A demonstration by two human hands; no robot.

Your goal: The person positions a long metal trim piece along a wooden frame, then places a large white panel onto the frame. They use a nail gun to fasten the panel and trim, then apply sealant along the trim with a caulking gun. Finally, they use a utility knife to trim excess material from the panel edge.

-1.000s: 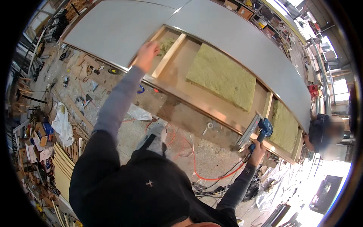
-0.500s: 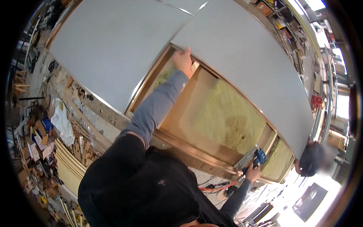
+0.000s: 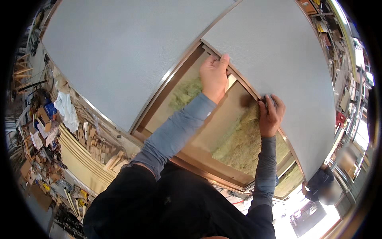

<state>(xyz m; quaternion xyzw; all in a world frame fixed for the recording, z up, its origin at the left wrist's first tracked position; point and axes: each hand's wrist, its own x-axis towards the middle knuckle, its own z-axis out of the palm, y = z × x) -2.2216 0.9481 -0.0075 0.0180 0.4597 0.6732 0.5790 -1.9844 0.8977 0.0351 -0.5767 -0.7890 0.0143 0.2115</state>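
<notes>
My left hand (image 3: 215,77) grips the near edge of a large grey panel (image 3: 286,59) close to its left corner, thumb over the top. Farther right along that edge, my right hand (image 3: 272,113) has its fingers curled on the panel's rim. Under the panel lies a wooden frame (image 3: 191,165) with brown board inside. Yellow-green insulation wool (image 3: 238,139) fills part of a bay, and another tuft of wool (image 3: 186,93) shows beside my left forearm. A scrap of blue is just visible behind my right forearm; the rest of it is hidden.
A second grey panel (image 3: 119,59) with a metal edge lies to the left. Another person (image 3: 320,185) stands at the far right end. Stacked yellowish boards (image 3: 79,155), wood offcuts (image 3: 93,137) and a white plastic bag (image 3: 67,111) crowd the left side. Shelves line the right.
My right hand has let go of the blue nail gun-like tool and moved up to the panel's edge. My left hand keeps its grip there. The view has shifted; the other person appears lower.
</notes>
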